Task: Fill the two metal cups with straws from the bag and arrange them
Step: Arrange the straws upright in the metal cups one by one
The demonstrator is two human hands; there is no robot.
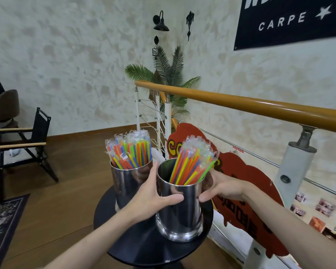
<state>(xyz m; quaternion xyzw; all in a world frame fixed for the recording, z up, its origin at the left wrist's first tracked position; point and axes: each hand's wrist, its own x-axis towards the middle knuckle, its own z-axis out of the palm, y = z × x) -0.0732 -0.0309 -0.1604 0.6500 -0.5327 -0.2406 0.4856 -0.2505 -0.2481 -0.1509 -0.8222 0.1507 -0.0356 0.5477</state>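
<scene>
Two shiny metal cups stand on a small round black table (144, 247). The near cup (179, 216) holds a leaning bunch of wrapped coloured straws (192, 166) on its right side. My left hand (153, 199) and my right hand (221, 188) grip this cup from either side, thumbs on its front. The far cup (126, 183) sits behind and to the left, packed with upright wrapped straws (129, 150). It touches or nearly touches the near cup. No bag is in view.
An orange handrail (241, 103) on white posts runs along the right, with a red sign (241, 175) behind the table. A black folding chair (23, 144) stands at the left on the wooden floor. A patterned rug (2, 220) lies at lower left.
</scene>
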